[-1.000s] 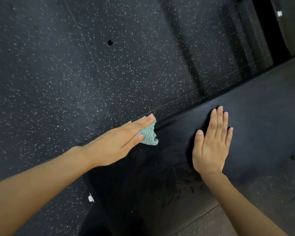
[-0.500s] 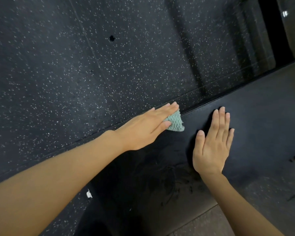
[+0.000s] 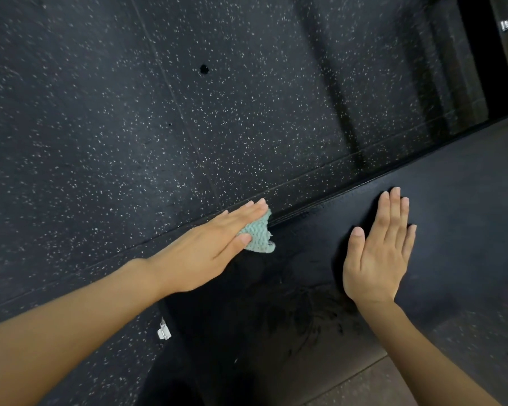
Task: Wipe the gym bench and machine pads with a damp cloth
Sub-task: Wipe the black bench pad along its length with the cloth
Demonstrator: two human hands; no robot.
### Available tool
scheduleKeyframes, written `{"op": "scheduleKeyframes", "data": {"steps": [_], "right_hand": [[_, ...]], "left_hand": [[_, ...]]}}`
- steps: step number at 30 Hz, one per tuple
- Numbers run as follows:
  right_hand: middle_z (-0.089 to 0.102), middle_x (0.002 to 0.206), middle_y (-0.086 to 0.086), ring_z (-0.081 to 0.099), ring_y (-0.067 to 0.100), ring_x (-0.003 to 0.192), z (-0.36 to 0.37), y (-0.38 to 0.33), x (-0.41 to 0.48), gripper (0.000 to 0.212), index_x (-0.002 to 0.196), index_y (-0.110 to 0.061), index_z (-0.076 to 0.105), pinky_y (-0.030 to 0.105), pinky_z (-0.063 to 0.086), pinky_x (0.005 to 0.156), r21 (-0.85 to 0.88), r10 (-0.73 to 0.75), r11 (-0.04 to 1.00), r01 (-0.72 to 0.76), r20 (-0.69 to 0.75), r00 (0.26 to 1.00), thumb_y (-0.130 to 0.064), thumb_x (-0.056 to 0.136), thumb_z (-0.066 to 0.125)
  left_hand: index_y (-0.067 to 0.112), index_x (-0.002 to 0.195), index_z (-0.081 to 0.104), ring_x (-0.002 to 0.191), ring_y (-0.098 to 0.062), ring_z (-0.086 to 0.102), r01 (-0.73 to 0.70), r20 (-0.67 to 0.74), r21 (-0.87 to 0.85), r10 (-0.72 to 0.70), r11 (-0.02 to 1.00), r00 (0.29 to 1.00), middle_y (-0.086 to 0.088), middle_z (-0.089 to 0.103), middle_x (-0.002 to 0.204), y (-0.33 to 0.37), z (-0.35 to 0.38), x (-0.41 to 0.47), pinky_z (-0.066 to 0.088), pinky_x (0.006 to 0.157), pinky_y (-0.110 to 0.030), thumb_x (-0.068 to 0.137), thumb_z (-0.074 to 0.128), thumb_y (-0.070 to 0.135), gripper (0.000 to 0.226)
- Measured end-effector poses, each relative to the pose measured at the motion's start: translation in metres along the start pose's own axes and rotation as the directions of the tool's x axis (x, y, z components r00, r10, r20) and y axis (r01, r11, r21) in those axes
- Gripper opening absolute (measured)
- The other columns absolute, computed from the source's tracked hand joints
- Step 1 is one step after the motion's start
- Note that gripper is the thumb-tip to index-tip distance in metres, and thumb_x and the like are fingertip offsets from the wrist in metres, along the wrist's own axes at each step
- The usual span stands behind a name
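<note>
Along the far edge of the surface the left hand presses the cloth, fingers straight; the right hand lies flat, empty; nearer smudges may mean wiping is unfinished

This is looking like a gym, with black rubber flooring flecked with white lying in seamed tiles beside a long, black padded bench running across the view.

Dim, low-contrast indoor shot; dark surfaces swallow detail.
Light comes from the right: the right hand throws a soft shadow leftward onto the matte black padded counter. Faint sheen on the counter's far edge. The speckled black rubber floor softens toward the corners, and wide-angle distortion bends straight lines.
</note>
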State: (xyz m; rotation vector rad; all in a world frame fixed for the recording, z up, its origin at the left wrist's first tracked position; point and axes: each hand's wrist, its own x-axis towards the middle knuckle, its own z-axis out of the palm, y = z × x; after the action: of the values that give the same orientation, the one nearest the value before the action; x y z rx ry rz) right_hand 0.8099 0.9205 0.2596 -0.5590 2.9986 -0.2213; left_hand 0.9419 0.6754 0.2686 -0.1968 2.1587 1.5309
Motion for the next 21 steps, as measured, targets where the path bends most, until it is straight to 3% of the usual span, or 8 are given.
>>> {"op": "scheduleKeyframes", "data": {"steps": [5,10,15,21], "right_hand": [[0.010,0.165,0.003,0.001,0.016,0.153,0.000,0.001,-0.001,0.065,0.156,-0.009,0.014,0.044,0.002,0.123,-0.003,0.005,1.000,-0.005,-0.005,1.000,-0.032,0.096,0.024],[0.010,0.165,0.002,0.001,0.015,0.152,0.000,0.002,0.000,0.066,0.156,-0.010,0.014,0.044,0.002,0.123,0.018,-0.001,1.000,0.001,-0.010,1.000,-0.032,0.095,0.025],[0.009,0.166,0.002,0.001,0.015,0.153,0.000,0.003,-0.001,0.065,0.157,-0.011,0.013,0.044,0.002,0.123,0.030,-0.008,1.000,0.008,-0.011,1.000,-0.033,0.096,0.024],[0.010,0.166,0.003,0.002,0.016,0.153,0.001,0.005,0.000,0.065,0.156,-0.010,0.015,0.043,0.001,0.123,0.038,-0.015,0.999,0.016,-0.016,1.000,-0.033,0.097,0.025]], "left_hand": [[0.028,0.157,0.012,0.145,0.014,0.001,-0.035,0.002,0.001,0.035,0.999,0.999,0.022,0.007,0.162,0.019,0.006,0.040,-0.001,0.120,-0.013,0.107,0.027,0.029,0.052],[0.030,0.157,0.009,0.144,0.014,0.001,-0.042,0.010,0.025,0.042,0.999,0.999,0.022,0.007,0.162,0.025,0.008,0.050,-0.002,0.118,-0.010,0.107,0.026,0.031,0.052],[0.033,0.156,0.009,0.134,0.029,-0.004,-0.029,0.013,0.078,0.029,0.997,1.000,0.031,0.004,0.156,0.013,0.000,0.022,-0.004,0.111,-0.001,0.107,0.025,0.032,0.051],[0.036,0.154,0.010,0.128,0.035,-0.003,0.047,-0.023,0.082,-0.045,0.996,0.999,0.044,0.002,0.144,-0.005,-0.003,-0.023,-0.003,0.106,0.004,0.107,0.026,0.031,0.050]]}}
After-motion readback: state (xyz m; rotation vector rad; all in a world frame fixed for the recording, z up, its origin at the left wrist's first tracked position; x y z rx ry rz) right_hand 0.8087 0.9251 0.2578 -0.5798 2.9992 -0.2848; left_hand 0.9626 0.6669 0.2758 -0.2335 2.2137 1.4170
